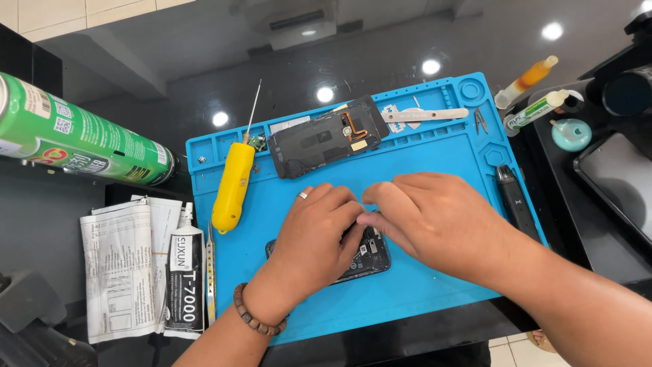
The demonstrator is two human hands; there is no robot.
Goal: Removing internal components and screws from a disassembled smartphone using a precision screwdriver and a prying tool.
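Head view, looking down on a dark glossy table.

- Blue work mat: lies across the middle of the table.
- Opened phone: dark, flat on the near part of the mat, mostly covered by both hands.
- Left hand: ring on one finger, bead bracelet at the wrist; fingers curled down onto the phone's left part, pressing rather than clasping.
- Right hand: fingers bent, tips pinched together at the phone's upper edge, touching the left fingertips; whether anything sits between them cannot be told.
- Phone back cover: black, inner side up, at the mat's far edge.
- Yellow tool: thin metal tip, left on the mat.
- Glue tube: black and white, off the mat to the left, beside folded paper.
- Green spray can: far left.
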